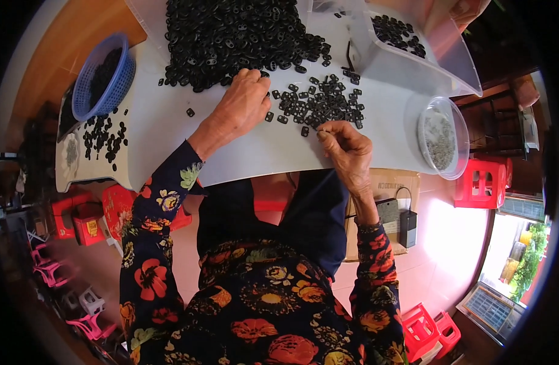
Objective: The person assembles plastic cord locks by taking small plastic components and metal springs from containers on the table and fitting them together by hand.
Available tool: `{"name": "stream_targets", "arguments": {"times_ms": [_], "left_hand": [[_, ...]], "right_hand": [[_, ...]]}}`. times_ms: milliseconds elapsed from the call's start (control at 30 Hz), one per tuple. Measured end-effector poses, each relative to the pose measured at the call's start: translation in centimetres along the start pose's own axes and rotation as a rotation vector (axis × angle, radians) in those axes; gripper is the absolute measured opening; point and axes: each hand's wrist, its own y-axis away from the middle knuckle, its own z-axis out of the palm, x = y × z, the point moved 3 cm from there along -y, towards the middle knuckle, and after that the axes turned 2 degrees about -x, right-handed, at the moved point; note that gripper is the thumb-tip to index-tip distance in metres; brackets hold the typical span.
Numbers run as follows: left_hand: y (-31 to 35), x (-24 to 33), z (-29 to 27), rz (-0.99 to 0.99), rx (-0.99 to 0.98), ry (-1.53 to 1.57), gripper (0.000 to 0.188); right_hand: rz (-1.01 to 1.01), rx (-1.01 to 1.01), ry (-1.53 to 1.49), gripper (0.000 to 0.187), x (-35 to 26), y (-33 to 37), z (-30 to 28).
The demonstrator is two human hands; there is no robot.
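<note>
On the grey-white table, a big heap of black oval two-holed pieces (225,36) fills the far middle. My left hand (242,104) is at its near edge, fingers curled down and bunched; what they grip, if anything, is hidden. To the right, smaller black rectangular two-holed pieces (322,102) lie in a loose spread. My right hand (350,151) is just in front of them by the near table edge. Its thumb and forefinger are pinched together on something tiny and pale that I cannot make out.
A blue basket (116,82) with dark contents stands at the left, with loose black pieces (106,137) beside it. At the right are a clear bin (413,70) holding black pieces and a round clear tub (463,137) of small silvery bits. Another person's arm (456,15) shows beyond.
</note>
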Motion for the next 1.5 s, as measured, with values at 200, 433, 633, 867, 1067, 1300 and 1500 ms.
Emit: {"name": "stream_targets", "arguments": {"times_ms": [200,433,633,867,1067,1300,1500], "left_hand": [[-0.3,1.0,-0.3,0.088,0.124,0.031,0.014],[0.2,4.4,1.2,-0.358,-0.137,1.076,0.012],[0.6,6.2,3.2,-0.551,-0.206,1.576,0.022],[0.7,6.8,3.7,-0.511,-0.267,1.472,0.02],[0.2,6.9,3.4,-0.473,-0.316,1.385,0.018],[-0.5,7.6,2.4,-0.29,-0.262,1.073,0.017],[0.0,8.0,2.2,-0.221,-0.133,0.991,0.017]], "right_hand": [[-0.169,-0.002,0.112,0.008,0.0,-0.1,-0.8],[-0.084,-0.023,-0.226,0.009,-0.1,-0.1,-0.7],[-0.164,-0.011,-0.269,0.009,0.0,-0.2,-1.0],[-0.137,-0.046,-0.267,0.009,-0.5,0.1,-1.1],[-0.136,-0.067,-0.219,0.01,-0.1,-0.1,-1.1],[-0.164,-0.017,-0.377,0.01,0.0,-0.4,-1.3],[-0.133,0.004,-0.401,0.01,0.4,-0.4,-1.4]]}}
